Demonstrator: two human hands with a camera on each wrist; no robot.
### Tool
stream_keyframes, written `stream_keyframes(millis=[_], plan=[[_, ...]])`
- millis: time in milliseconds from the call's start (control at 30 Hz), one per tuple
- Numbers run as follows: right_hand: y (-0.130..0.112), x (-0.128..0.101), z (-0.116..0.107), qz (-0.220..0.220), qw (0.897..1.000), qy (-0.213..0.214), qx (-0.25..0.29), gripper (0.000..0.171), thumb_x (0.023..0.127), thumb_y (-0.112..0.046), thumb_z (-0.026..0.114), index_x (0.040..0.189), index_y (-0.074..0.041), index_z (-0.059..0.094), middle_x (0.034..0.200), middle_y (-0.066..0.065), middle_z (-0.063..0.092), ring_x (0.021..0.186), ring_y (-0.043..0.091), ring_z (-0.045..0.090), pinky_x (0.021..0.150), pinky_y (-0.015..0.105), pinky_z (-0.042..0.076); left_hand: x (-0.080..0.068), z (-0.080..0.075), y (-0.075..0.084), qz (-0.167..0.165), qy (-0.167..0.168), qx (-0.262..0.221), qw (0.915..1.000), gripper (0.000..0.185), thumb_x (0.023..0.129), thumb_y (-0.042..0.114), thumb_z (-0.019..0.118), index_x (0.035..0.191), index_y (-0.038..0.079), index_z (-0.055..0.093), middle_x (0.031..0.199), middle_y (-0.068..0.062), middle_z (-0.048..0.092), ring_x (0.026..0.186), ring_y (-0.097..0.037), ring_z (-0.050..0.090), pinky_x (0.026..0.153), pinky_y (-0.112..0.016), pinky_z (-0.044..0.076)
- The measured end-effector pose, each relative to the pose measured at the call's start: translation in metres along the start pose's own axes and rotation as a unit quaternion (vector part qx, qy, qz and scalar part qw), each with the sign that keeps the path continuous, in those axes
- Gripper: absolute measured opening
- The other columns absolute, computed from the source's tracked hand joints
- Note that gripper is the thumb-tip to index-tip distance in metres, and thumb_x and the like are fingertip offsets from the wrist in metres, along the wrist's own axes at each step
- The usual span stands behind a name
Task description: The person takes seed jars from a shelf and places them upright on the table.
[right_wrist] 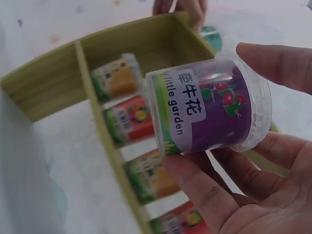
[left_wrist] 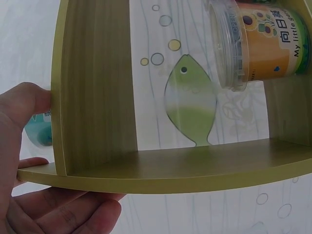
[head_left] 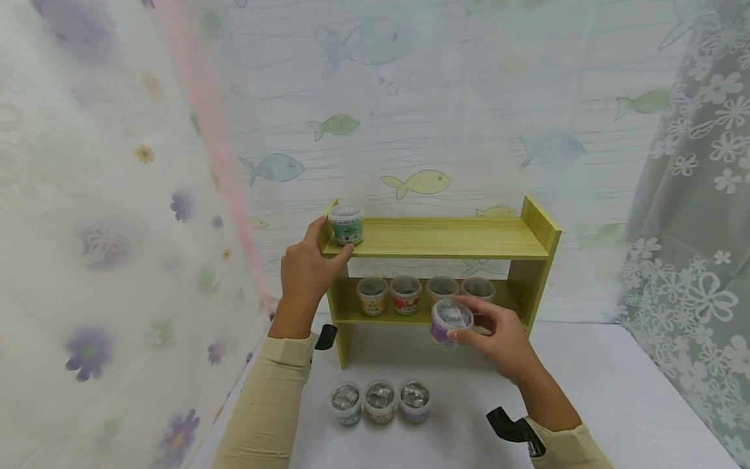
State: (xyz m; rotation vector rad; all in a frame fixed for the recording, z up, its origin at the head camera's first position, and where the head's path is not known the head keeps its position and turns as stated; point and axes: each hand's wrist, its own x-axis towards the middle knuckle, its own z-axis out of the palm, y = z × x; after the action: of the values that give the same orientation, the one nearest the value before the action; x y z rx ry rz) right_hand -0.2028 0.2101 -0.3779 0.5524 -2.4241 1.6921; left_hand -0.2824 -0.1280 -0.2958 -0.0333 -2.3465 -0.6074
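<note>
Tabletop (head_left: pixel 586 371); purple cup (head_left: pixel 443 327) before shelf edge (head_left: pixel 383 321)

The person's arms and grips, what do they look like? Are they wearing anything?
The left sleeve and right sleeve are beige, with cuffs near the wrists. A black piece sticks out by each cuff; I can't tell what it is. The left grip and right grip wear no gloves.
</note>
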Motion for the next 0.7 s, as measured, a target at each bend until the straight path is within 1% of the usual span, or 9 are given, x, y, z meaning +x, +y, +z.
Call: stream_keyframes(millis=[100,200,400,533,667,700], plan=[[0.014,-0.008,0.005,0.03,1.0,-0.003,0.009,0.058,0.088,-0.025,0.082,0.142,-0.014,0.063,0.133,0.014,0.066,0.116,0.032,0.067,0.083,0.028,0.057,0.0,-0.001,0.001,0.0,-0.001,0.001,1.0,0.076,0.088,0.058,0.073,0.151,0.022,0.051,0.052,-0.004,0.049,0.046,-0.02,0.039,0.044,-0.035,0.032],[0.03,-0.015,0.01,0.058,0.998,-0.002,0.02,0.058,0.088,-0.026,0.083,0.142,-0.015,0.063,0.132,0.013,0.067,0.115,0.029,0.068,0.083,0.028,0.057,0.0,-0.002,0.001,-0.001,-0.004,0.001,1.0,0.076,0.088,0.059,0.073,0.151,0.022,0.051,0.052,-0.005,0.05,0.046,-0.021,0.04,0.045,-0.036,0.032],[0.059,-0.027,0.02,0.104,0.994,-0.005,0.043,0.06,0.086,-0.024,0.083,0.142,-0.011,0.063,0.131,0.015,0.068,0.108,0.024,0.069,0.081,0.029,0.057,-0.001,-0.002,-0.001,-0.003,-0.002,0.008,1.0,0.076,0.088,0.059,0.073,0.151,0.023,0.051,0.05,-0.005,0.049,0.045,-0.022,0.04,0.044,-0.036,0.033],[0.075,-0.033,0.025,0.131,0.99,-0.004,0.045,0.062,0.085,-0.022,0.084,0.141,-0.008,0.063,0.129,0.014,0.069,0.107,0.023,0.069,0.08,0.029,0.057,-0.001,-0.001,-0.002,0.003,0.001,0.003,1.0,0.076,0.088,0.058,0.073,0.151,0.022,0.051,0.05,-0.004,0.048,0.045,-0.021,0.039,0.044,-0.036,0.033],[0.089,-0.037,0.03,0.145,0.989,-0.001,0.041,0.063,0.082,-0.022,0.086,0.14,-0.008,0.064,0.133,0.015,0.067,0.109,0.027,0.068,0.08,0.028,0.057,0.0,0.0,-0.001,0.003,0.002,0.001,1.0,0.076,0.088,0.058,0.073,0.151,0.022,0.051,0.05,-0.004,0.048,0.045,-0.021,0.039,0.044,-0.036,0.032],[0.092,-0.038,0.032,0.143,0.989,0.0,0.036,0.063,0.082,-0.022,0.086,0.14,-0.007,0.064,0.134,0.016,0.067,0.11,0.027,0.068,0.079,0.028,0.057,0.0,0.0,-0.001,0.003,0.001,0.0,1.0,0.076,0.088,0.058,0.073,0.151,0.022,0.051,0.05,-0.004,0.048,0.045,-0.021,0.039,0.044,-0.036,0.032]])
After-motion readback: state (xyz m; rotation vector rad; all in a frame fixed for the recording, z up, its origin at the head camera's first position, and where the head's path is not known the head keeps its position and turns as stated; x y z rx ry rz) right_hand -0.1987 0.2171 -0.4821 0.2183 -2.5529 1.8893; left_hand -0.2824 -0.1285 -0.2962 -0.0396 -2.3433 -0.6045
